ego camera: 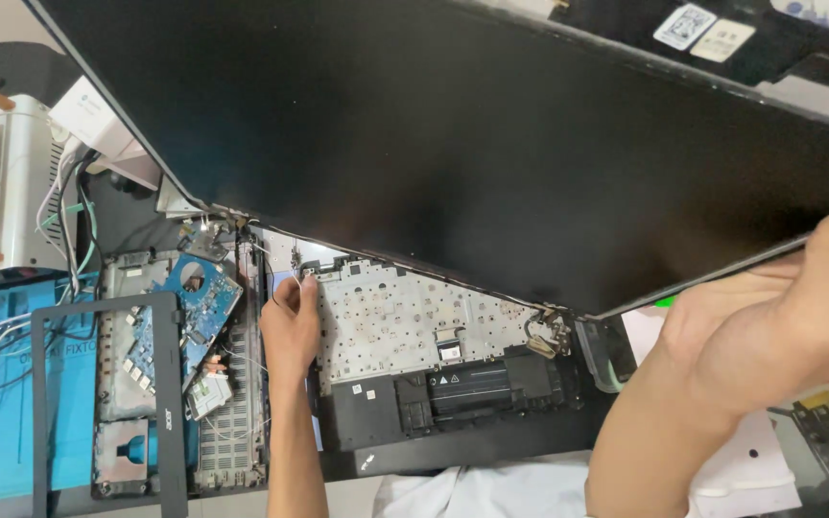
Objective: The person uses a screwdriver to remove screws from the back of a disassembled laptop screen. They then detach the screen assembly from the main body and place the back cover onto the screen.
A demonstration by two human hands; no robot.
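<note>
We're lifting the laptop screen panel [491, 144]: right hand [769, 317] grips its edge, left hand [290, 326] pinches the hinge-side cable [263, 251]; free it next.

Blue mat [2, 422], black bezel frame [170, 403], blue circuit board [194, 302], white cloth [491, 494].

Even indoor light, sharp, slight glare
</note>
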